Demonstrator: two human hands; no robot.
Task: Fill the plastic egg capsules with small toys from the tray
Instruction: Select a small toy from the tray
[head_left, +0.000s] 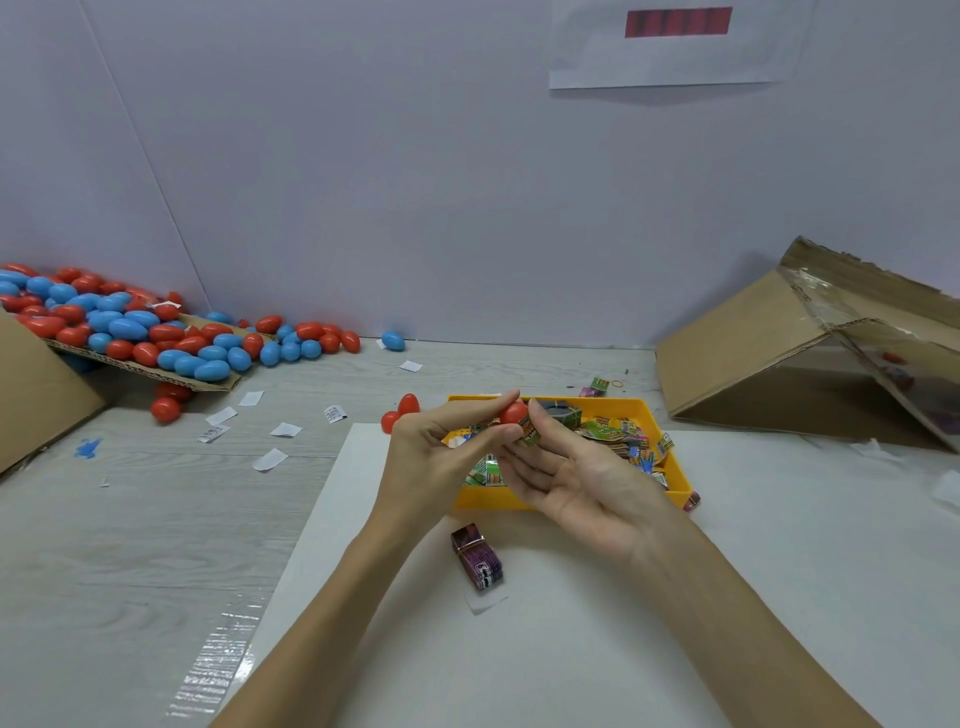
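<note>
My left hand (441, 452) pinches a red egg capsule half (513, 413) between thumb and fingertips, above the yellow tray (670, 457). My right hand (582, 478) lies palm up beside it and pinches a small green toy packet (531, 432) right against the red half. The tray holds several colourful toy packets (618, 434). Two red capsule pieces (400, 411) stand on the table just left of the tray. A purple bundle of packets (478, 558) lies on the white sheet in front of the tray.
A heap of red and blue egg capsules (135, 332) spills over a cardboard flap at the far left. A lone blue egg (393, 341) lies by the wall. An open cardboard box (810, 348) lies on its side at right. Paper slips (270, 458) litter the table.
</note>
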